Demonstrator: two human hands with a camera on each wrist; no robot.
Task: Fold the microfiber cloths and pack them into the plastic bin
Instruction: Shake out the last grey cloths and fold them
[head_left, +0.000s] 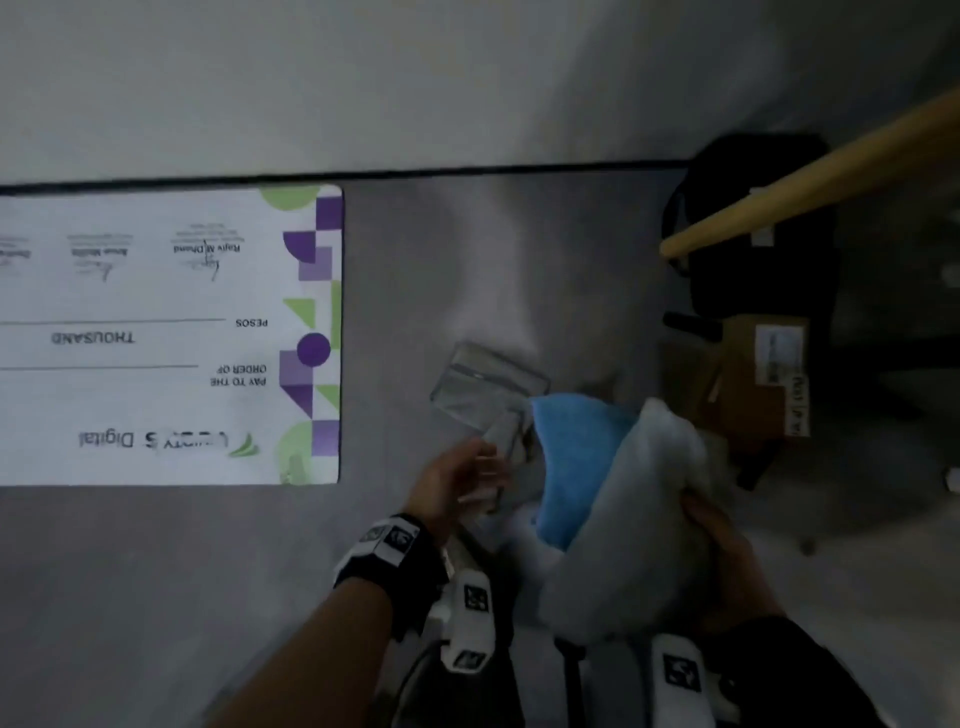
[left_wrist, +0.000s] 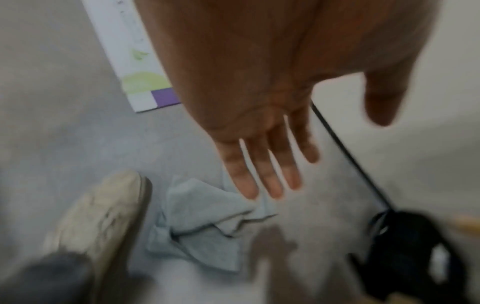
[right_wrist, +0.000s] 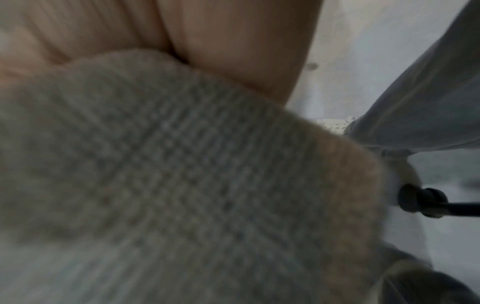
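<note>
Grey microfiber cloth (head_left: 631, 512), bunched thick, fills the right hand (head_left: 719, 545); the grip there is clenched round the bundle, and the right wrist view shows the weave pressed against the palm. A blue cloth (head_left: 574, 457) lies folded against the grey one, on the side away from that grip; whether it is held in the same grip or only nested there I cannot tell. The left hand (left_wrist: 262, 131) is released, fingers (left_wrist: 272, 181) straight and a little spread, holding nothing, hovering above the floor.

The clear plastic bin (head_left: 488, 384) sits on the floor (head_left: 467, 249) just beyond the left hand's fingertips and beside the blue cloth. Another pale grey cloth (left_wrist: 205, 224), crumpled, lies on the floor below the left fingers, beside a pale shoe (left_wrist: 103, 216).

The step in hand looks like gathering cloths for folding. To do it well, I would keep the right grip firm so the bundle does not slump open, and bring the free left hand to a loose corner of one cloth instead of grabbing the mass. Lay each cloth flat, match corners, press the crease with straight fingers, and only then move it to the bin, which looks small, so tight folds probably matter.
</note>
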